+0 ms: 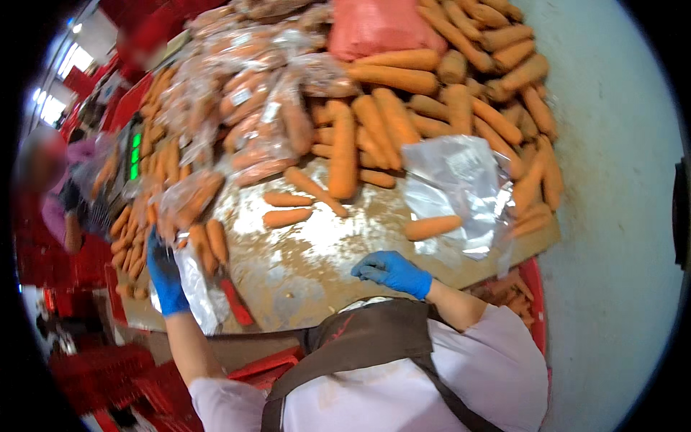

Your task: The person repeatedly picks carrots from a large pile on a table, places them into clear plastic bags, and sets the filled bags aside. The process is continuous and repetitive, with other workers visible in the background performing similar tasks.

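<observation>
My left hand (166, 272), in a blue glove, reaches to the table's left side and touches the lower end of a clear plastic bag of carrots (190, 198); whether the fingers grip it cannot be told. Just right of that hand lie a crumpled clear bag (202, 289), loose carrots (217, 241) and a red-handled tool (236, 302). My right hand (393, 272), also blue-gloved, is over the near part of the table with its fingers curled and nothing visible in them. Beyond it, one carrot (433, 228) rests on flat clear plastic bags (459, 189).
Filled carrot bags (253, 119) are heaped at the back left, and loose carrots (388, 124) at the back right beside a pink-red sack (383, 27). A scale display (135, 156) glows green at the left, where another person's arm (73, 232) shows. Red crates (97, 367) stand below left.
</observation>
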A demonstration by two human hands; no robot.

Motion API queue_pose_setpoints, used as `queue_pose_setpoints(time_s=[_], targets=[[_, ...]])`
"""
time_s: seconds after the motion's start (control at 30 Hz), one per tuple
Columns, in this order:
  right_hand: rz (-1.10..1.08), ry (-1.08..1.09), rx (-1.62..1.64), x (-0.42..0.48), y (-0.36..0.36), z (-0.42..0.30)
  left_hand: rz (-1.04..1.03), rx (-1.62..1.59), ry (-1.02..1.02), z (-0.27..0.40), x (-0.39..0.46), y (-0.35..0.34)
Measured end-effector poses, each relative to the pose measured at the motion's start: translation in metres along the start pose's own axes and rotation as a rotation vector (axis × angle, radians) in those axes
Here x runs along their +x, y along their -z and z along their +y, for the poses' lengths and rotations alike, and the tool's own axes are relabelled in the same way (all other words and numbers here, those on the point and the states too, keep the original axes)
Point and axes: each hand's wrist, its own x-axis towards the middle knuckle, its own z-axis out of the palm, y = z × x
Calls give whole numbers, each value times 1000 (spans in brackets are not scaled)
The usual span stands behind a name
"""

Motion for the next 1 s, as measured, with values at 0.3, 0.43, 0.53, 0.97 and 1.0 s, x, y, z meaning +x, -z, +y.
queue_pose_setpoints(time_s=[0.3,0.43,0.53,0.97,1.0], targets=[[644,270,-424,0,86,16,-192,170,251,-84,-201,-107],[847,8,-1209,17,144,22,-273,41,447,-83,-238,-140],[1047,84,-1342,6,158,-10,-203,29,521,-90,-254,-133],[1226,409,-1304,-23,239,-21,-325,147,372,-90,-240,-145],[1289,421,-1412,-24,230,-42,-362,151,349,-86,-237,-150]])
